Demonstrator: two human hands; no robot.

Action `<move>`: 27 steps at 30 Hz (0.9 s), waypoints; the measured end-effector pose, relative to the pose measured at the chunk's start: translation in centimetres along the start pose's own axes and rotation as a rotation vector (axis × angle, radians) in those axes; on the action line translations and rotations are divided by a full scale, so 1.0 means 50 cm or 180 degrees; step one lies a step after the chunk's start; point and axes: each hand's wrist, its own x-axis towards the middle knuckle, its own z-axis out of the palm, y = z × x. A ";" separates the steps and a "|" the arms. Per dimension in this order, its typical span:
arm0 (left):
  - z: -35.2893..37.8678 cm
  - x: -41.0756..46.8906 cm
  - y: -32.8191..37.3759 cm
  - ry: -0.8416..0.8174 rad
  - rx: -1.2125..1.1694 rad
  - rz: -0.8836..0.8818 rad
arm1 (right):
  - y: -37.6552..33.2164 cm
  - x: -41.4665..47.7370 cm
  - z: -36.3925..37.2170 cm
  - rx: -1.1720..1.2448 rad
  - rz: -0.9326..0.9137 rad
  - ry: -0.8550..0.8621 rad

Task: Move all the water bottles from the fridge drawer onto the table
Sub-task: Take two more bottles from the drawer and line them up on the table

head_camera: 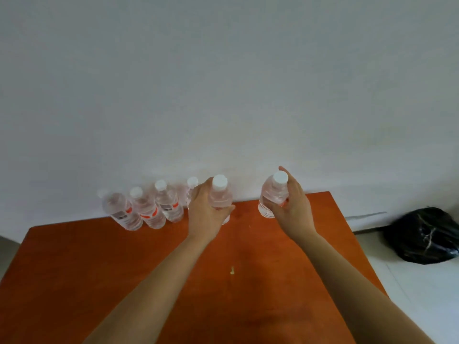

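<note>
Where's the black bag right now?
Head view, far right: the black bag sits on the pale floor, just right of the orange table and level with its far end.

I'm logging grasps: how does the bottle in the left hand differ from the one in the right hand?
The left-hand bottle is close beside the row of bottles; the right-hand bottle is apart, farther right. The left-hand bottle looks nearly upright; the right-hand bottle tilts, cap rightward. Both are clear, white-capped, gripped round the body.
</note>
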 end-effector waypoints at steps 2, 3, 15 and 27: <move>0.028 0.027 -0.029 -0.0112 -0.0028 -0.0119 | 0.024 0.030 0.031 -0.0008 0.0092 -0.0110; 0.041 0.040 -0.042 -0.0150 -0.0021 -0.0179 | 0.036 0.045 0.046 -0.0022 0.0114 -0.0163; 0.155 0.145 -0.136 -0.0263 0.0325 -0.0736 | 0.148 0.184 0.188 -0.0472 0.0093 -0.1073; 0.169 0.166 -0.144 -0.0495 0.0698 -0.0644 | 0.188 0.217 0.204 -0.0364 0.0382 -0.1209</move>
